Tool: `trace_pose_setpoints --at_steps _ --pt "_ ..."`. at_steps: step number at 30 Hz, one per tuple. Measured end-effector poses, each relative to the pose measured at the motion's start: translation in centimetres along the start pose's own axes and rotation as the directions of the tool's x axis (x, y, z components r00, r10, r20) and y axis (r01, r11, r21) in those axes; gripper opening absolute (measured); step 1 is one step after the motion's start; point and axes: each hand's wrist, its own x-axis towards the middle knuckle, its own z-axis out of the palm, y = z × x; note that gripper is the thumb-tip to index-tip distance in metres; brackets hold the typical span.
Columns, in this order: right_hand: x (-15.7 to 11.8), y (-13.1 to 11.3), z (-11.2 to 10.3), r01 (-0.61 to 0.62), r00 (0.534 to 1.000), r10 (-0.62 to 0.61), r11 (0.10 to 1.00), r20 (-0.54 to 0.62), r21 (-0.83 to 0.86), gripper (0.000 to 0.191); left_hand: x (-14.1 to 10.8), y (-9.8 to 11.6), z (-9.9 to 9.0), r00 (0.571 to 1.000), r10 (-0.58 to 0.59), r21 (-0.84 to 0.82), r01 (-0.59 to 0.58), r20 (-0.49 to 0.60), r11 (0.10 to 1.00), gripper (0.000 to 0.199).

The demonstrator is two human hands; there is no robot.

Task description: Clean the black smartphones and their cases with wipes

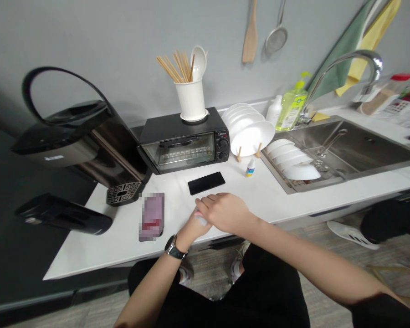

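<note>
My right hand (228, 210) lies across my left hand (192, 227) above the counter's front edge, its fingers curled over. Between the two hands shows a bit of something pale (201, 219) with a pinkish edge, too small to name. The fingers of my left hand are hidden under the right one; a dark watch (175, 247) is on that wrist. Just beyond my hands a black phone (206, 183) lies flat. A small white bottle with a blue and yellow label (250, 168) stands farther right. To the left lies a second phone (152, 216), its screen blurred out.
Left stand a water dispenser (123, 141) and a dark thermos (63, 214). A toaster oven (186, 141) carries a utensil holder (191, 98). White plates (249, 136) stand in a rack beside the sink (358, 171), where bowls (290, 157) sit. Someone's shoe (351, 234) is at right.
</note>
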Motion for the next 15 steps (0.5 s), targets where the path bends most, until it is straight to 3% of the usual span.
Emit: trace_pose_setpoints --at_steps 2,6,10,15 --pt "-0.2 0.2 0.1 0.008 1.0 -0.008 1.0 -0.013 -0.003 0.044 -0.1 0.0 -0.5 1.0 0.007 -0.03 -0.006 0.021 1.0 0.019" --pt "-1.0 1.0 0.4 -0.089 0.996 0.09 0.995 -0.019 0.042 0.042 -0.1 0.2 -1.5 0.996 0.006 -0.085 0.001 0.084 0.996 0.029" --pt "-0.5 0.4 0.4 -0.036 0.998 0.039 0.997 -0.046 0.063 0.036 0.0 0.4 -1.4 0.999 -0.011 -0.059 0.013 0.034 0.998 0.017" --pt "-0.3 0.2 0.2 -0.042 0.999 0.044 0.997 -0.016 0.068 0.042 -0.5 0.1 -1.6 0.997 -0.022 -0.065 0.026 0.074 0.998 0.024"
